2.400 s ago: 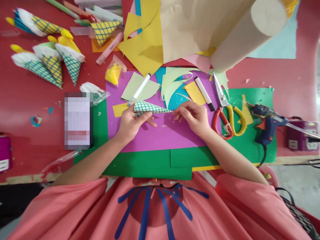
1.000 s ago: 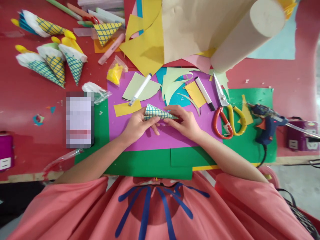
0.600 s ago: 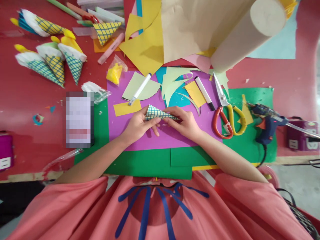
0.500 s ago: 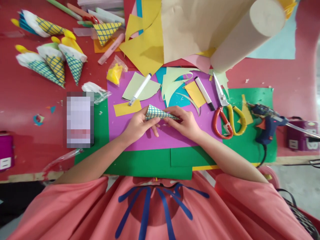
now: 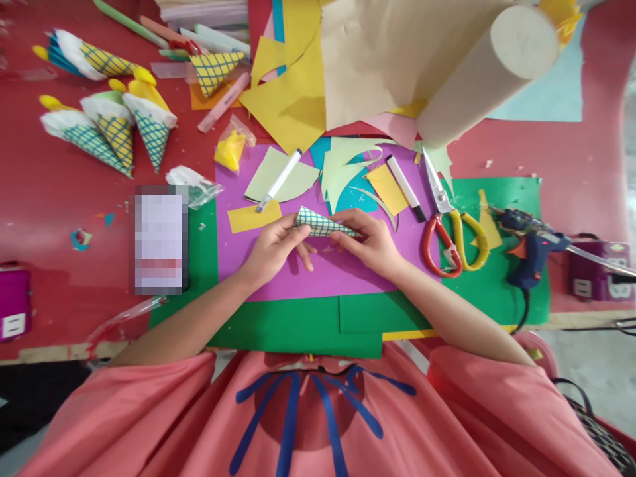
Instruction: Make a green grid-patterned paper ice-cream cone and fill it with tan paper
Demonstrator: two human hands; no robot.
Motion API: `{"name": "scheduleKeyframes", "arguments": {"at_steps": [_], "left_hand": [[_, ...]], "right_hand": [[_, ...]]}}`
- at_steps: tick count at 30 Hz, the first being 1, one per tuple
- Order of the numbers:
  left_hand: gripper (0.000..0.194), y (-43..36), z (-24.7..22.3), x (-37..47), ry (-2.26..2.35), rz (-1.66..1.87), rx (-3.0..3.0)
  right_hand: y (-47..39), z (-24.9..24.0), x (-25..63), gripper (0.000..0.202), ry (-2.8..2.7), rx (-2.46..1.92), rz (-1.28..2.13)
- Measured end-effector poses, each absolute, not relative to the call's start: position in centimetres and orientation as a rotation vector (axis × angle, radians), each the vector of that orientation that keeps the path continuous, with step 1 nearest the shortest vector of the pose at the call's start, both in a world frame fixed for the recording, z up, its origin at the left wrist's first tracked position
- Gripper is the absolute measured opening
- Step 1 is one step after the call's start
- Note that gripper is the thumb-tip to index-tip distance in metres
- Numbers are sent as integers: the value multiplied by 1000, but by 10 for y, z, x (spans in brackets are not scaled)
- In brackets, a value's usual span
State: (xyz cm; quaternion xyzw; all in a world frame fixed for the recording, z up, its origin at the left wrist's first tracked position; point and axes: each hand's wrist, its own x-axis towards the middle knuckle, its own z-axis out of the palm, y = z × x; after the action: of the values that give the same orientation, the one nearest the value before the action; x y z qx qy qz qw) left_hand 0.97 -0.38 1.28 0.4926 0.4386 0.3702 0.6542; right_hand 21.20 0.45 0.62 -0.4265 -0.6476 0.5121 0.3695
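Between my two hands lies a small paper cone (image 5: 322, 224), pale with a blue-green crosshatch, its wide mouth to the left and its tip to the right. My left hand (image 5: 275, 248) grips the wide end, thumb on the near side. The fingers of my right hand (image 5: 370, 244) pinch the narrow end and hide the tip. Beneath both hands is a purple sheet (image 5: 298, 285). Just beyond them lie a white marker (image 5: 279, 180) on a pale green paper piece (image 5: 261, 175) and a yellow paper strip (image 5: 248, 217).
Scissors (image 5: 442, 218) and a glue gun (image 5: 534, 255) lie to the right. Several finished-looking cones (image 5: 152, 129) rest at the upper left, near a blurred-out phone-like rectangle (image 5: 159, 242). A large white roll (image 5: 477, 86) stands at the back right. A second marker (image 5: 405, 187) lies beyond my right hand.
The left fingers have shifted slightly on the cone's wide end, and the cone has moved a little to the right. Both hands keep their hold; the view has shifted slightly.
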Motion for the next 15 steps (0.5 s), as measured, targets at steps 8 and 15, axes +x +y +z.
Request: {"name": "scheduleKeyframes", "arguments": {"at_steps": [8, 15], "left_hand": [[26, -2, 20, 4, 1218, 936, 1327], [26, -1, 19, 5, 1249, 962, 1363]], "right_hand": [[7, 5, 215, 32, -1472, -1067, 1496], [7, 7, 215, 34, -1451, -1084, 1523]]}}
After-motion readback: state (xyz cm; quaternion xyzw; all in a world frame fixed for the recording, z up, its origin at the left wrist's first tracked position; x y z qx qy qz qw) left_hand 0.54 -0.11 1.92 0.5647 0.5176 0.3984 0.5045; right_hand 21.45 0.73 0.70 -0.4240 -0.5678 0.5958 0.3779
